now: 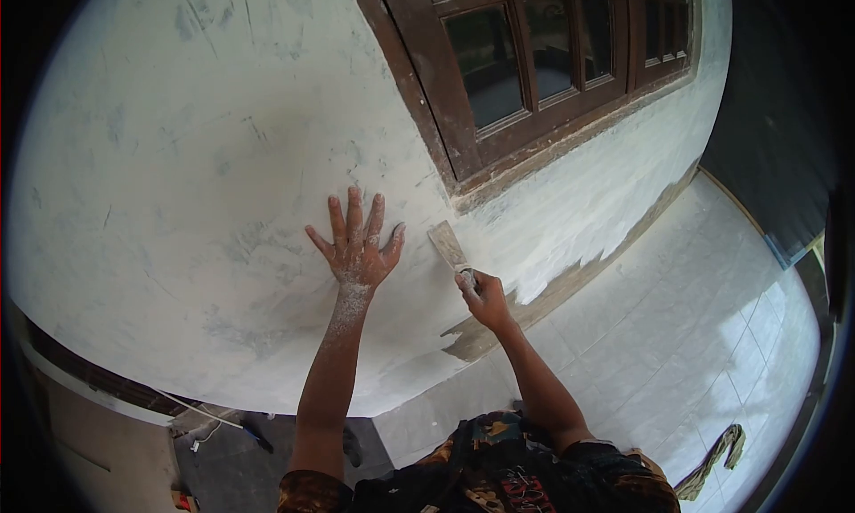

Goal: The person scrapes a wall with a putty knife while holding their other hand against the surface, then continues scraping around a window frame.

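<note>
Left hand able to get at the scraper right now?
Probably yes: the left hand looks empty, spread against the wall near the scraper, nothing visible between them. Only catch: the right hand is gripping it.

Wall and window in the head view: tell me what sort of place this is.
Probably a house being renovated: the wall is patchily coated, with a bare strip at its foot, the right hand holds a scraper, and powder coats the left hand.

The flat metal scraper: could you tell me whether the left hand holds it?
No, the right hand grips the scraper, while the left hand is spread against the white wall.
</note>
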Demonstrator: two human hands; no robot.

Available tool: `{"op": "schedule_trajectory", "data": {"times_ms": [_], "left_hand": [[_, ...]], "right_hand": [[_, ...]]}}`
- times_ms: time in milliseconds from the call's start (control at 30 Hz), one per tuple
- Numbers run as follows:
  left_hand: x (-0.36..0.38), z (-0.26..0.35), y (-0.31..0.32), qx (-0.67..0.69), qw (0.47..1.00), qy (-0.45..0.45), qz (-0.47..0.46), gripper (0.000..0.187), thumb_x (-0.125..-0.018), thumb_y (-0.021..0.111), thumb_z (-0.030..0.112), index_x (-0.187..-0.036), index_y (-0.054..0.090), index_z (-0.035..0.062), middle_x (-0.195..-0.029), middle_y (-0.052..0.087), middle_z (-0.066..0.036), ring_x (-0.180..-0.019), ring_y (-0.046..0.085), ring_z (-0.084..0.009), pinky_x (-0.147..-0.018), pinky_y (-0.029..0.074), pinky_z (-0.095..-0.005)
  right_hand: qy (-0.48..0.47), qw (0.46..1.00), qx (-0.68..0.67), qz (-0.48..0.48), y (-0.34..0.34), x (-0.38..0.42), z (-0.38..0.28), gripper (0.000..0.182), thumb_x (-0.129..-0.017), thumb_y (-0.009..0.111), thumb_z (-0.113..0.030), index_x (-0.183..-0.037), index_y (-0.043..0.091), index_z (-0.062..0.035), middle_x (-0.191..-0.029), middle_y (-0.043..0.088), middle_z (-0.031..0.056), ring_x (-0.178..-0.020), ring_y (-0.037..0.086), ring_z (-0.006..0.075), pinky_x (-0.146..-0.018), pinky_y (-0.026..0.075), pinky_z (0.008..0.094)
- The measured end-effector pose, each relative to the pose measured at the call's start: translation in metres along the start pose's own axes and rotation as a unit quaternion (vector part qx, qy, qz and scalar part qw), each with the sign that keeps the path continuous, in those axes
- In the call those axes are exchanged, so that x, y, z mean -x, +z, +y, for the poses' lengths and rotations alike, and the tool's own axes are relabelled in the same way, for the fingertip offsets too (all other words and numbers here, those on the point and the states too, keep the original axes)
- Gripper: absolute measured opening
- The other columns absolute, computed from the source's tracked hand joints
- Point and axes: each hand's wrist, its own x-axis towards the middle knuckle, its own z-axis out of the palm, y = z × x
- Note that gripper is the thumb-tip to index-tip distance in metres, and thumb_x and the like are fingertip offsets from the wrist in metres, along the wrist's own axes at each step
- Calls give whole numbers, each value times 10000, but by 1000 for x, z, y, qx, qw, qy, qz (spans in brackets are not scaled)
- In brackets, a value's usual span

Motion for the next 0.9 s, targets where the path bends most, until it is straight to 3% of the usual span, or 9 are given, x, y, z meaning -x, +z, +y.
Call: {"op": "schedule_trajectory", "data": {"times_ms": [467,900], "left_hand": [[1,2,-3,1,1000,6,10,664,-802,664,498,-1372,493,203,-1538,262,-125,-1438,150,-370,-1075,-67,-682],[-1,4,-1,8,1000,-8,-9,821,-723,709,600,-1403,441,226,-1553,220,-113,-1447,97,-363,-1068,-58,-697]], "right_hand": [[49,998,-41,-17,-2,8,13,411,-944,592,-298,-686,522,14,-526,382,27,-552,313,87,-481,315,306],[37,999,0,-18,-9,3,-3,421,-938,599,-315,-701,543,28,-515,398,53,-536,323,103,-479,324,319]]}}
